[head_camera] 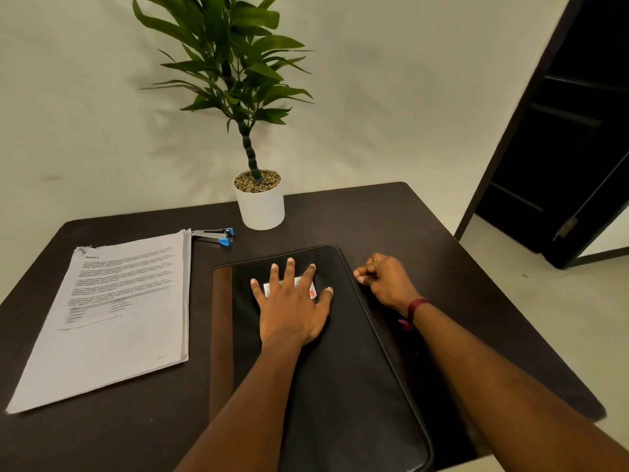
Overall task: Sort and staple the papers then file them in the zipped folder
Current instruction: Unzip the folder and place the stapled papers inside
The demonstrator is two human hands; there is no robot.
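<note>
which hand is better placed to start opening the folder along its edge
Right. The right hand is curled at the right edge of the folder, apparently pinching it there; the left hand lies flat on top, steadying it.

We read this as an office or home-office room. Evidence: a dark brown flat-topped desk (391,226) carries a stack of white printed papers (112,318), a silver metal stapler with blue plastic tips (214,236) and a black leather zipped folder with a brown spine strip (340,386). A green leafy plant in a white cylindrical pot (260,206) stands at the desk's back edge. Behind are a plain off-white wall (408,97) and a dark wooden door frame (517,131).
</note>
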